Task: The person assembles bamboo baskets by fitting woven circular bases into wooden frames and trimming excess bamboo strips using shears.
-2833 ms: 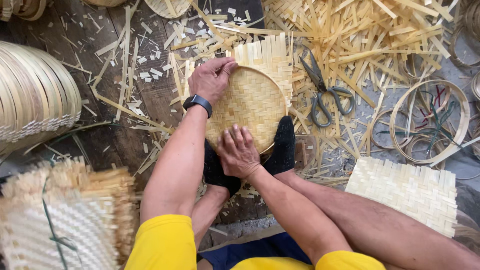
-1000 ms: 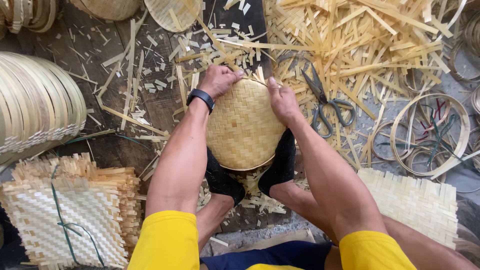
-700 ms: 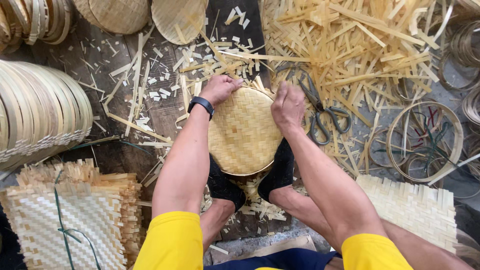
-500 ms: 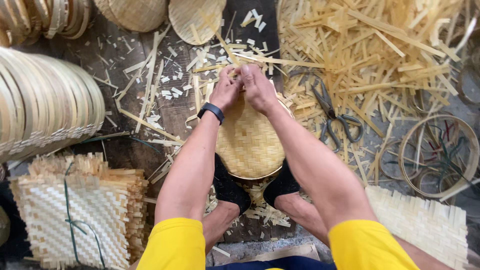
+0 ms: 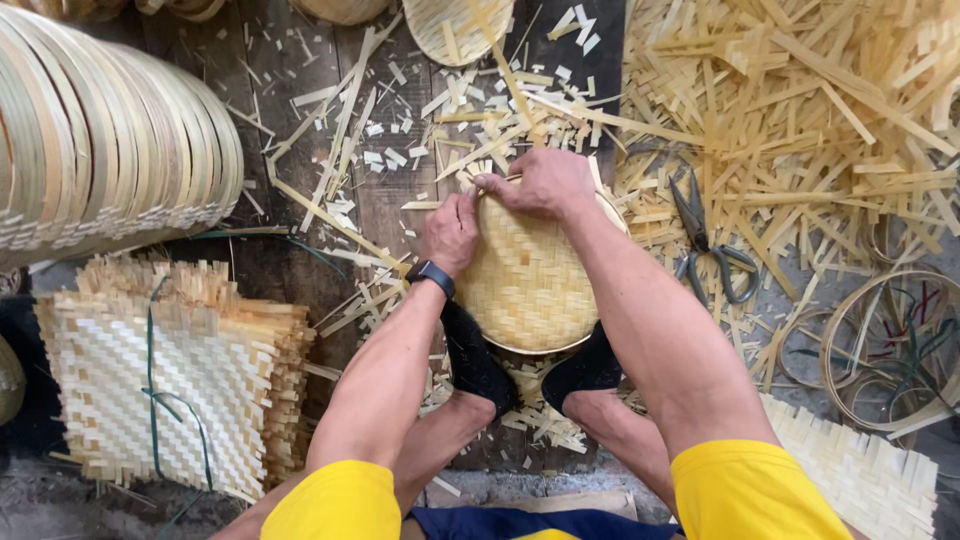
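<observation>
Both hands had shifted up to the far rim of the round woven bamboo tray (image 5: 530, 285), propped at frame centre between black-socked feet (image 5: 475, 360). Left hand (image 5: 450, 230) (smartwatch at the wrist) and right hand (image 5: 540, 182) pinched that edge, fingers curled. Grey scissors (image 5: 710, 250) lay right of centre.

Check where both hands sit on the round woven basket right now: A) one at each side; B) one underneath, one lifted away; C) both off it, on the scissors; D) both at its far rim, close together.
D: the left hand and the right hand meet at the far rim of the round woven basket, while the scissors lie untouched to the right.
</observation>
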